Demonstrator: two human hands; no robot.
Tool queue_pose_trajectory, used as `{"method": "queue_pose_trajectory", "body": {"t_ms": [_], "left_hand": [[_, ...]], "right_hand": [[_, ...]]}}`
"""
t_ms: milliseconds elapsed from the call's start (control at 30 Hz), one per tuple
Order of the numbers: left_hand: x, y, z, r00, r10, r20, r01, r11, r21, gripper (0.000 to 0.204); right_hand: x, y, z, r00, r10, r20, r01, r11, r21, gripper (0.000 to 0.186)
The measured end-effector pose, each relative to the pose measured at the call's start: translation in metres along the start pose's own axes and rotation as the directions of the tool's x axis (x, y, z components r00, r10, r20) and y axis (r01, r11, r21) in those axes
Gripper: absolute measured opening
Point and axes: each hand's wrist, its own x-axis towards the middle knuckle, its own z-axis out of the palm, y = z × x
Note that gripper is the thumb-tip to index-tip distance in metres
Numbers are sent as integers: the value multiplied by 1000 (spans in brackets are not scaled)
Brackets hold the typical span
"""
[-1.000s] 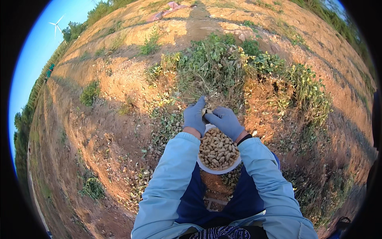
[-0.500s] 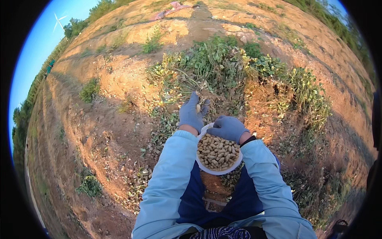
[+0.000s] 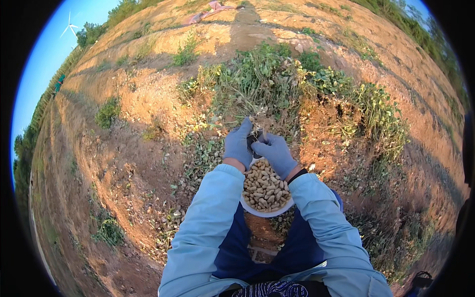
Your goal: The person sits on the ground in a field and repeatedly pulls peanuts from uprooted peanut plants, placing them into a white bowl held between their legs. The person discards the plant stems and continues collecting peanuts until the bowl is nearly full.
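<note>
My left hand [image 3: 238, 144], in a grey-blue glove, is closed around the root end of a peanut plant [image 3: 255, 127], whose pale, thin roots show above the fingers. Close beside it my right hand [image 3: 275, 154], gloved alike, has its fingers drawn together at the roots. What lies between those right fingertips is hidden. Just below both hands, a white bowl [image 3: 268, 214] full of peanuts in their shells [image 3: 265, 185] sits between my knees. Its far rim is partly covered by the hands.
A heap of green pulled peanut plants [image 3: 262, 79] lies just beyond my hands, with more leafy plants [image 3: 373, 109] at the right. Loose leaves [image 3: 203, 158] litter the reddish soil at the left. A pink cloth or sack [image 3: 208, 13] lies farther off.
My right hand has moved from over the bowl up and forward to the roots beside my left hand. More of the peanuts' far side shows now. The left hand still grips the plant.
</note>
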Motion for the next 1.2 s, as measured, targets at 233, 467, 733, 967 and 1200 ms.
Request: {"method": "queue_pose_trajectory", "body": {"t_ms": [233,467,733,967,1200], "left_hand": [[-6,24,2,990,113,-78,-103,986,128,22],[4,38,-21,965,256,64,-229,688,689,35],[-10,47,-26,977,186,107,-197,579,791,38],[-23,61,-33,944,308,118,-176,166,970,58],[-58,114,-100,803,553,-221,-409,782,470,36]], "right_hand": [[-9,1,-28,975,221,25,-135,676,-724,52],[-14,-27,-38,902,408,140,-431,836,340,56],[-12,-24,-9,889,361,283,-452,792,410,34],[-14,-18,5,921,360,147,-383,776,500,19],[-21,-2,12,949,263,-172,-227,952,203,15]]}}
